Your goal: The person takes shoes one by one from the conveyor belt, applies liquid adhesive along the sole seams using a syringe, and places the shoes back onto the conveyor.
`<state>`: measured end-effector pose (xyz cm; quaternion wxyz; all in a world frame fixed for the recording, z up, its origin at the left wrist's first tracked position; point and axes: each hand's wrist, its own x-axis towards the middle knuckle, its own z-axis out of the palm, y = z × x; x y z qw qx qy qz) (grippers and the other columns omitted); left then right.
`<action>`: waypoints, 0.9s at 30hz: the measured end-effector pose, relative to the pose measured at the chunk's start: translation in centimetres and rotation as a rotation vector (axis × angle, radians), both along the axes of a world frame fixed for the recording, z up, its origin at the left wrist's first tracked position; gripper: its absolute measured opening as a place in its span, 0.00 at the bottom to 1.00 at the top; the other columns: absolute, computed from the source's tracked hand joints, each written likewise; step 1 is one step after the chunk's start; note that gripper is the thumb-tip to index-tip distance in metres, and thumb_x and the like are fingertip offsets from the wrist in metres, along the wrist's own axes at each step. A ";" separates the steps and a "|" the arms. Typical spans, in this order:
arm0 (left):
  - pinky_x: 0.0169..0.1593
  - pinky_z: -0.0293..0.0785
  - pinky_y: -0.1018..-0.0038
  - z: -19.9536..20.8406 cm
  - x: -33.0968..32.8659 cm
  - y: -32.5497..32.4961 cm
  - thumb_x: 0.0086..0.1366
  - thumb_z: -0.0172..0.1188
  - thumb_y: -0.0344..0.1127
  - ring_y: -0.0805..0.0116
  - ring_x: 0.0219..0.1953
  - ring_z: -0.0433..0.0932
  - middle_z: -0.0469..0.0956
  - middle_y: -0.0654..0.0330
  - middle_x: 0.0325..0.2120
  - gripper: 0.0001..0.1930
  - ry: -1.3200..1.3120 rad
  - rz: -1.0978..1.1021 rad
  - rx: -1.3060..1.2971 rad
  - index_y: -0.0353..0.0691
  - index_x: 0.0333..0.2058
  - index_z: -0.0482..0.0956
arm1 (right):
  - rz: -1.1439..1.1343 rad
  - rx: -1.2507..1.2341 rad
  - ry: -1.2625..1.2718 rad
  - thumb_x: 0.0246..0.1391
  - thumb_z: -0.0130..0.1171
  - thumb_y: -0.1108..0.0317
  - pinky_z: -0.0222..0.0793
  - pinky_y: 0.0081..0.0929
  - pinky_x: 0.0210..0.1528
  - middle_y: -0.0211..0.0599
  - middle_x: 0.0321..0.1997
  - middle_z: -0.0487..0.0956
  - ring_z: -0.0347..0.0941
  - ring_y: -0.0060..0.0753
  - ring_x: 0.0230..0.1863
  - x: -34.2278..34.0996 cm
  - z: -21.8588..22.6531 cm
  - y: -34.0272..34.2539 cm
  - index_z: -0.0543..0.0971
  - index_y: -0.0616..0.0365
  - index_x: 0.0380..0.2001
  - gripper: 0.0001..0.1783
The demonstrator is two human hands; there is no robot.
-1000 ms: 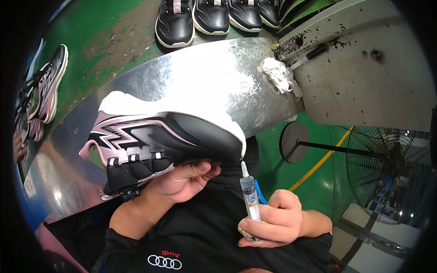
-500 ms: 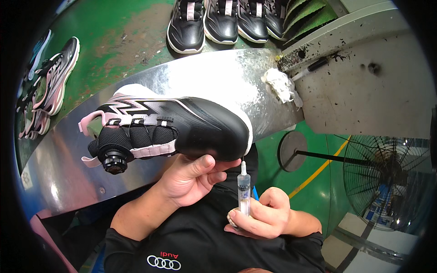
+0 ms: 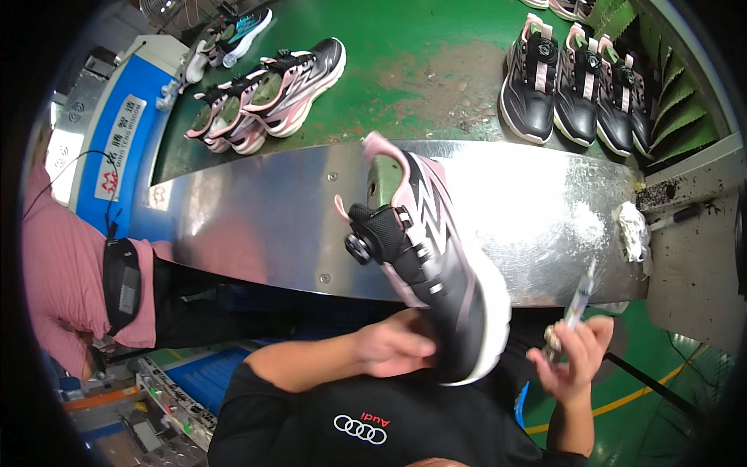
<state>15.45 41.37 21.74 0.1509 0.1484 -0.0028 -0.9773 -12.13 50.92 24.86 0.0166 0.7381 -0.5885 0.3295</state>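
A black and pink sports shoe (image 3: 436,233) with a white sole and a round lacing dial is tilted up in front of me, heel away and toe toward my body. My left hand (image 3: 397,342) grips it near the toe; some of its fingers are hidden behind the shoe. To the right, my right hand (image 3: 572,354) holds a clear syringe (image 3: 580,298), its tip pointing up and away, apart from the shoe. The syringe looks slightly blurred.
A shiny metal ledge (image 3: 257,226) runs across in front of me. Behind it, finished shoes (image 3: 533,93) stand at right and more shoes (image 3: 284,93) at left, on a green surface. Crumpled white material (image 3: 633,232) and a black marker (image 3: 677,218) lie at right. A person in pink (image 3: 70,257) is at left.
The shoe has turned from lying sideways to toe-down, nearer my body. My right hand with the syringe has moved right, away from the shoe's toe. The view has swung left.
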 end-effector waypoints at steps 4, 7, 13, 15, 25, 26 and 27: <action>0.63 0.60 0.62 2.6 7.0 -0.4 0.47 0.64 0.29 0.55 0.59 0.66 0.64 0.47 0.57 0.41 -0.422 0.196 -0.269 0.30 0.60 0.54 | 0.022 -0.002 -0.072 0.34 0.71 0.61 0.58 0.33 0.36 0.35 0.30 0.74 0.61 0.42 0.31 -0.3 -2.3 -5.5 0.75 0.57 0.39 0.26; 0.59 0.66 0.64 2.2 8.1 -2.0 0.48 0.65 0.29 0.58 0.54 0.70 0.68 0.48 0.52 0.38 -0.497 0.290 -0.428 0.29 0.58 0.57 | 0.012 -0.008 -0.151 0.32 0.70 0.63 0.57 0.32 0.37 0.35 0.29 0.74 0.60 0.41 0.31 0.0 -3.0 -7.6 0.75 0.58 0.39 0.26; 0.50 0.75 0.68 2.4 4.0 -14.0 0.55 0.60 0.28 0.63 0.44 0.77 0.75 0.52 0.43 0.25 -0.513 0.323 -0.712 0.30 0.51 0.64 | -0.068 -0.015 -0.254 0.31 0.68 0.64 0.57 0.32 0.38 0.33 0.29 0.77 0.61 0.38 0.30 0.0 -3.9 -8.1 0.76 0.56 0.39 0.25; 0.47 0.76 0.67 3.2 1.2 -19.3 0.58 0.58 0.27 0.64 0.41 0.79 0.76 0.53 0.41 0.20 -0.598 0.296 -0.847 0.30 0.49 0.66 | -0.054 -0.016 -0.218 0.32 0.68 0.64 0.57 0.31 0.37 0.33 0.30 0.78 0.62 0.38 0.28 0.1 -3.5 -8.3 0.76 0.56 0.38 0.24; 0.35 0.79 0.74 -1.3 -10.0 -27.9 0.61 0.61 0.39 0.69 0.31 0.79 0.80 0.57 0.32 0.13 -0.814 0.093 -0.945 0.34 0.38 0.75 | -0.102 0.029 -0.210 0.32 0.68 0.64 0.59 0.31 0.36 0.32 0.29 0.77 0.61 0.39 0.29 1.3 -3.2 -8.7 0.77 0.55 0.37 0.23; 0.33 0.78 0.75 -1.0 -9.5 -27.8 0.61 0.61 0.41 0.70 0.30 0.79 0.79 0.56 0.32 0.17 -0.892 0.032 -1.053 0.32 0.40 0.75 | -0.106 0.005 -0.205 0.32 0.68 0.64 0.59 0.31 0.37 0.33 0.29 0.77 0.62 0.40 0.30 1.2 -3.4 -8.5 0.77 0.56 0.37 0.23; 0.33 0.77 0.77 -0.5 -8.7 -27.4 0.61 0.61 0.39 0.71 0.30 0.78 0.79 0.56 0.31 0.18 -0.907 -0.003 -1.097 0.30 0.42 0.75 | -0.107 0.016 -0.221 0.32 0.68 0.64 0.59 0.31 0.37 0.34 0.29 0.77 0.62 0.40 0.30 1.1 -3.7 -8.3 0.77 0.57 0.38 0.24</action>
